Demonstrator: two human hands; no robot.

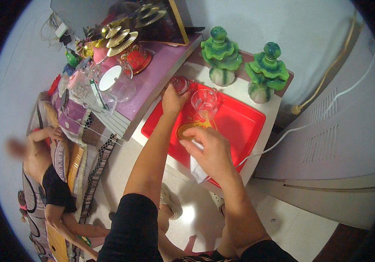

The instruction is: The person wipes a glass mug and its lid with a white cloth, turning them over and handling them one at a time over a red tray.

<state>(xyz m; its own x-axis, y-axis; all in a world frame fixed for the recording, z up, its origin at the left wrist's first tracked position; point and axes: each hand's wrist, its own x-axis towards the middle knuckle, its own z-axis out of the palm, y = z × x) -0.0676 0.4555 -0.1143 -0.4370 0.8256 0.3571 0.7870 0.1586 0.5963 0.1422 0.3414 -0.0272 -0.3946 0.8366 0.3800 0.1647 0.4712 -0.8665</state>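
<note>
My left hand (173,100) reaches to a clear glass cup (180,84) at the upper left corner of a red plastic tray (243,131); its fingertips touch the cup, and whether they grip it I cannot tell. Another clear glass mug (204,102) stands in the tray, to the right of that hand. My right hand (208,150) is over the tray's near side, with thumb and forefinger apart. A white cloth (197,168) hangs over the tray's near edge, partly hidden under this hand; whether the other fingers hold it is hidden. Yellow printing marks the tray's bottom.
Two green cabbage-shaped ornaments (222,59) (267,73) stand behind the tray. At the left, a purple-topped cabinet (161,70) holds a glass pitcher (122,86) and gold fan decorations (122,42). A white cord (286,132) crosses at the right. Another person (40,160) lies on a sofa.
</note>
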